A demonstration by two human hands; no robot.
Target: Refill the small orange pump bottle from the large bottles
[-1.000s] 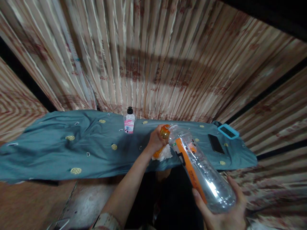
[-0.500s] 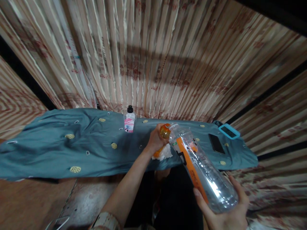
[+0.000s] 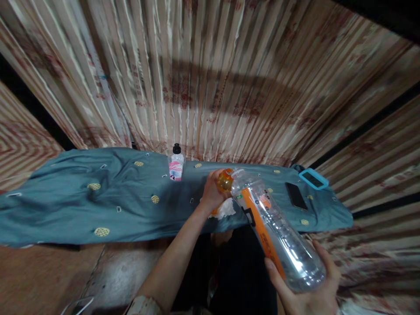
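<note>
Clear plastic bottle held tilted between two hands over a teal-covered table.

Nearest, the right hand [image 3: 308, 293] cups the base of the clear plastic bottle [image 3: 274, 229], fingers curled up around its wall; the bottle slants up and away, its orange label strip facing up. At its far end the left hand [image 3: 212, 190] closes its fingers around the orange cap [image 3: 225, 180] at the bottle's mouth. Just under that hand lies a white crumpled tissue [image 3: 226, 210] on the teal cloth [image 3: 82, 205]. Beyond the fingers to the left stands a small pink-labelled bottle [image 3: 176, 165]; to the right lie a black phone [image 3: 295, 196] and a blue-framed device [image 3: 313, 178], against the striped curtain [image 3: 197, 78].
</note>
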